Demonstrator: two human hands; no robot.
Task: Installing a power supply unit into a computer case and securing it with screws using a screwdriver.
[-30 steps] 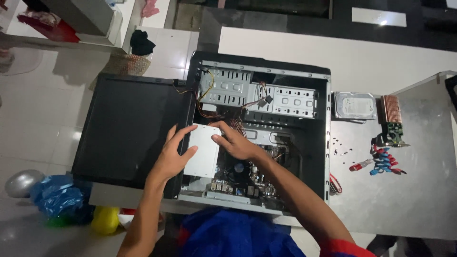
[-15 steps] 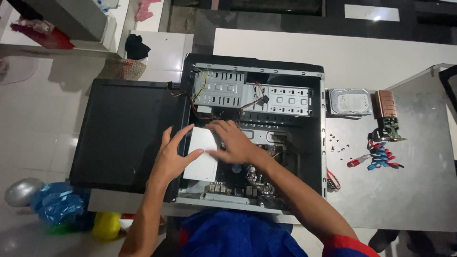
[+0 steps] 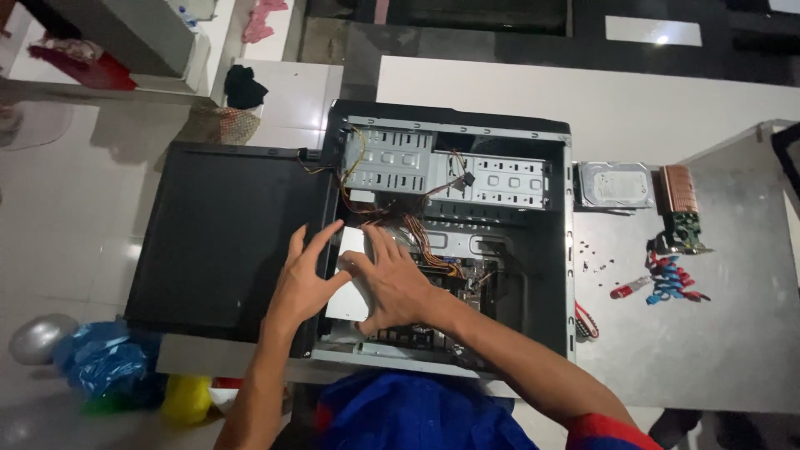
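Box: a pale grey metal box [image 3: 350, 279], flat-sided and rectangular, lies inside the open computer case [image 3: 546, 275] at its near left corner, just right of the case's left wall; only its left part shows, the rest is under the hands
Case: black, lying on its side with the side panel off, metal drive bays [image 3: 450, 171] at the far end, orange and yellow wires [image 3: 421, 237] running down toward the box, circuit board near the right hand
Left hand: the left hand [image 3: 302, 279] has its fingers spread wide, palm over the left edge of the box and the case wall, fingertips pointing far
Right hand: the right hand [image 3: 392, 287] lies flat on top of the box, fingers loosely spread and pointing left, thumb toward the left hand; the two hands touch or nearly touch
Panel: a black side panel [image 3: 221, 237] lies flat just left of the case
Table right: a hard drive [image 3: 615, 185], a card with a copper heat sink [image 3: 682, 204], red and blue tools [image 3: 662, 282] and small loose screws [image 3: 596, 257] lie right of the case
Change: against half a second ago both hands sit a little nearer and closer together over the box, covering more of it; the case and the table things lie as before
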